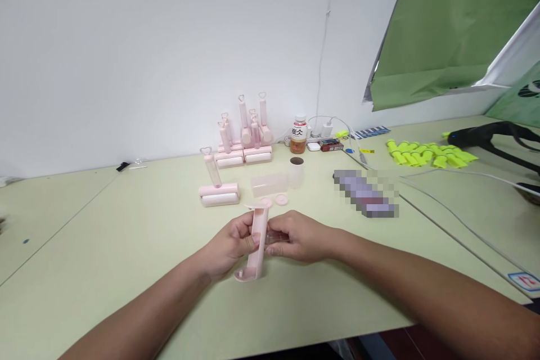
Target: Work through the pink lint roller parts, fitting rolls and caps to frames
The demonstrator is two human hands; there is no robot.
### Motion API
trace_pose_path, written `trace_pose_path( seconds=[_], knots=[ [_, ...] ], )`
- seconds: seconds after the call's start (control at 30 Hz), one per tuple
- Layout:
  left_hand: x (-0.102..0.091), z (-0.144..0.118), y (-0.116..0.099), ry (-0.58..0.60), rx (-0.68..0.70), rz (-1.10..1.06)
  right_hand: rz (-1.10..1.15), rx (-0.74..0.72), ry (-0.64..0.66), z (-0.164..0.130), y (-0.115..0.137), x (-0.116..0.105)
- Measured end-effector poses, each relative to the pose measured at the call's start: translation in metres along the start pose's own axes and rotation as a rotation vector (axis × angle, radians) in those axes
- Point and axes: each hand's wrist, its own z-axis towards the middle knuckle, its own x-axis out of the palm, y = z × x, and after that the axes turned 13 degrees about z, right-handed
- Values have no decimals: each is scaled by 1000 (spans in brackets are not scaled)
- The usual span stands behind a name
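My left hand (232, 244) grips a pink lint roller frame (259, 236), thumb pressed on its inner face. The frame stands on end between my hands with no roll in it. Around its clear handle (276, 238), on the frame's right side, the fingers of my right hand (306, 236) are closed. Whether the handle is fully joined to the frame, I cannot tell. Just beyond lie a translucent pink cover (270, 184), two small pink round caps, one of them this cap (281, 199), and a white paper roll (296, 174) standing upright.
Back left of my hands sits an assembled lint roller (219, 194), with several more (257, 153) behind it by the wall. Farther right are a drink bottle (298, 135), a blurred phone-like object (367, 194), yellow-green pieces (430, 153), white cables (447, 211) and a black device (493, 138).
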Motion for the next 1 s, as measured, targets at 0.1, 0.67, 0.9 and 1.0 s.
trace_pose_path(
  seconds=[0.1,0.67,0.9,1.0],
  knots=[
    [-2,-2,1,37,47,5,18,-34,13,-1,3,0],
    [-18,-20,-18,-51,247,-41,-243,118,-120,-8,-2,-47],
    [-25,-8,-29,-443,-84,682,-483,32,16,7,-9,-14],
    [-27,-3,-27,-518,-144,999,-467,106,66,9,-8,-7]
  ],
)
